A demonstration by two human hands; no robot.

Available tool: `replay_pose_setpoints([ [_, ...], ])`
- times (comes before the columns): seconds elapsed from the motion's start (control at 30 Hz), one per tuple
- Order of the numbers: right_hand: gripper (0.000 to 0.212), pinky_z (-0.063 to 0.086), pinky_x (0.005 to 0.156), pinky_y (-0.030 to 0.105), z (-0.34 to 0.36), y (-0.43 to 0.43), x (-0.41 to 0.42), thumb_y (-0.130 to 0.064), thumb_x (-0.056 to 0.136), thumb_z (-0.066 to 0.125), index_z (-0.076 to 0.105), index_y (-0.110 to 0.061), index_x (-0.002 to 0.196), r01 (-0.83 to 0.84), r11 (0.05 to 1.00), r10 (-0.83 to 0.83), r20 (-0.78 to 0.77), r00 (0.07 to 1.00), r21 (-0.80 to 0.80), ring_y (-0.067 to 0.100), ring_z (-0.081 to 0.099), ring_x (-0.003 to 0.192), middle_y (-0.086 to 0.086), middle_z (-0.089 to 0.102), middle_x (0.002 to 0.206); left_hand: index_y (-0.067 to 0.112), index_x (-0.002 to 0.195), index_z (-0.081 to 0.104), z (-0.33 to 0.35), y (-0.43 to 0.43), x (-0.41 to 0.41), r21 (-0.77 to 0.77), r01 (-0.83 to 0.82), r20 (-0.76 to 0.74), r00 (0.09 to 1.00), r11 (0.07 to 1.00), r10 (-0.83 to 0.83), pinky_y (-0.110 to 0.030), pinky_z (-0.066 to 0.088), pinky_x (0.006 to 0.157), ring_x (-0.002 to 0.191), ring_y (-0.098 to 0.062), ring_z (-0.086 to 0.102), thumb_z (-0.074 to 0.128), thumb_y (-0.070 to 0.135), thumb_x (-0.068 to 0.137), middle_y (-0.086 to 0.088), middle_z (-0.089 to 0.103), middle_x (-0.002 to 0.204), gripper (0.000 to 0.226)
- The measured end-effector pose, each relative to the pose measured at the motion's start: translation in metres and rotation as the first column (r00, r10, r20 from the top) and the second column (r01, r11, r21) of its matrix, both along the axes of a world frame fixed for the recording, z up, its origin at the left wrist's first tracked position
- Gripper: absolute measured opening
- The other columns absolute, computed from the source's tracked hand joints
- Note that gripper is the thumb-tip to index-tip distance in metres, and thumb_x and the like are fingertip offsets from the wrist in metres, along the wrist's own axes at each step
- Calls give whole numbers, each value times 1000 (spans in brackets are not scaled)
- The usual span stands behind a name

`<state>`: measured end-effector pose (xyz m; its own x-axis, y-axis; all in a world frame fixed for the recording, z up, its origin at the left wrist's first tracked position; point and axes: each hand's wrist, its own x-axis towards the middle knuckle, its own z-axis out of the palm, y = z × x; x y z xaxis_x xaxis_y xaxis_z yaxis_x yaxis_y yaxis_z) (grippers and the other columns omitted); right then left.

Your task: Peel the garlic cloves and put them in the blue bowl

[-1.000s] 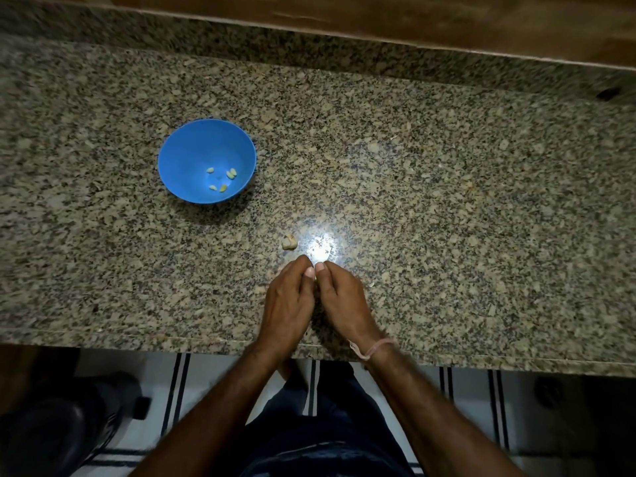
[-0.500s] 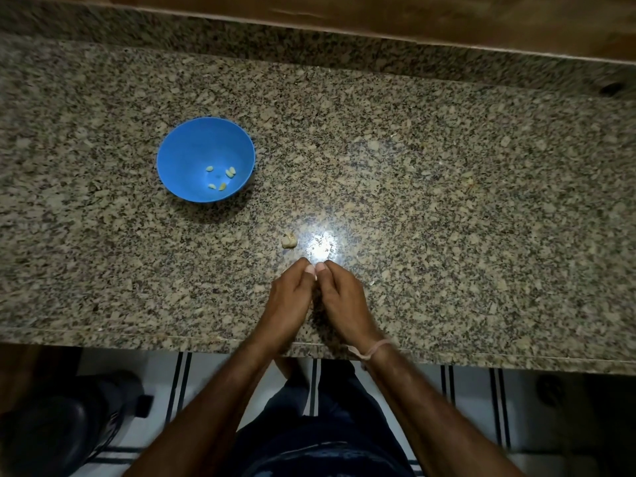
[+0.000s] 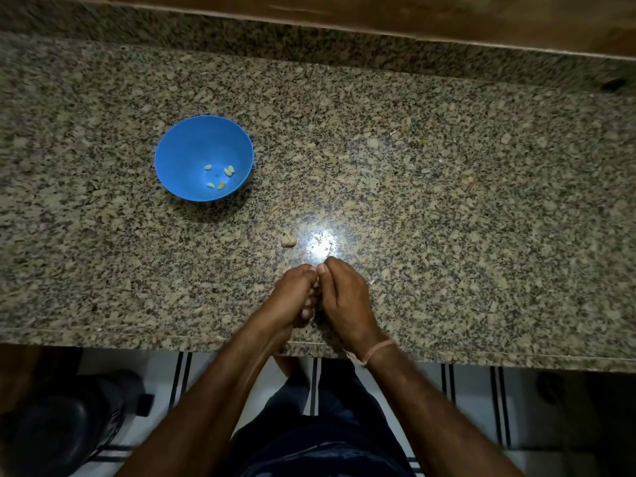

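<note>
A blue bowl (image 3: 192, 149) stands on the granite counter, left of centre, with several peeled yellow garlic cloves (image 3: 228, 170) lying in it. A small pale garlic piece (image 3: 288, 239) lies on the counter just beyond my hands. My left hand (image 3: 292, 294) and my right hand (image 3: 344, 297) are pressed together near the counter's front edge, fingers curled, fingertips meeting. Whatever they pinch between them is hidden; only a pale sliver shows at the fingertips.
The speckled granite counter (image 3: 447, 201) runs wide to the right, with a bright light reflection beside the garlic piece. Its raised back edge meets a wooden wall. A dark object (image 3: 69, 425) sits on the floor at lower left, below the counter edge.
Both hands stay joined at the same spot; the fingertips have shifted slightly against each other. The bowl and the loose garlic piece have not moved.
</note>
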<state>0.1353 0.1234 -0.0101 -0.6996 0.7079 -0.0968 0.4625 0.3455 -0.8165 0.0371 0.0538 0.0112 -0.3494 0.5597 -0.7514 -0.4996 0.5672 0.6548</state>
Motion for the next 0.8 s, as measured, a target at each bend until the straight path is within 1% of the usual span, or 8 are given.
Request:
replay_pose_setpoints([
  [0.1,30,30,62,14,0,3,-3,-23,112,44,44,-20,82,-18,1000,18,-3,1000,25,-2,38,67,-15,40,72,17,86,48,-1,1,5,25,14,-159,987,1000,-10,-25,34,51,56,-8,40,38,29,112,2,47,69,31],
  [0.2,36,37,63,23,4,4,-10,-27,111,48,53,-18,76,109,914,-133,-34,990,-390,5,42,64,-7,49,69,18,93,42,-14,-7,12,77,199,-747,661,977,-75,-21,33,60,69,-2,40,32,36,112,4,47,81,28],
  [0.33,39,38,68,36,1,0,-10,-39,108,49,57,-24,73,150,784,-170,24,985,-603,17,46,70,-1,52,72,21,92,36,-23,-11,4,12,304,-870,473,953,-139,-27,31,58,68,-7,37,26,38,109,5,40,81,26],
  [0.43,35,35,59,17,5,-1,-5,-24,112,47,53,-21,78,94,950,-119,-67,991,-297,3,41,62,-8,50,69,14,90,47,-12,-4,7,18,227,-687,710,974,-153,-29,36,59,67,-10,45,36,29,112,0,52,77,28],
  [0.5,32,30,60,15,2,4,-3,-21,112,46,48,-20,80,32,997,-34,-36,999,-73,3,40,65,-12,45,71,14,92,51,-5,0,4,52,109,-288,954,993,-89,-26,36,53,59,-8,45,38,29,112,1,52,72,28],
  [0.6,30,29,64,17,-1,7,-2,-27,112,42,46,-21,84,-50,996,45,54,997,80,9,41,72,-13,42,76,17,88,48,1,1,-4,54,18,45,999,998,-20,-24,30,49,54,-8,38,37,28,112,2,44,69,29],
  [0.73,37,33,60,19,13,9,-16,-26,112,48,53,-17,76,107,911,-128,-26,991,-397,2,40,61,-7,47,67,15,94,47,-6,-7,3,64,244,-717,685,968,-125,-26,38,63,73,-7,48,32,34,113,1,52,83,30],
  [0.8,40,36,62,29,16,11,-22,-29,111,48,55,-20,72,157,760,-193,11,981,-631,8,43,63,-6,49,66,23,89,43,-1,-7,4,74,259,-778,619,963,-107,-20,36,61,72,2,46,34,32,113,10,45,80,27],
])
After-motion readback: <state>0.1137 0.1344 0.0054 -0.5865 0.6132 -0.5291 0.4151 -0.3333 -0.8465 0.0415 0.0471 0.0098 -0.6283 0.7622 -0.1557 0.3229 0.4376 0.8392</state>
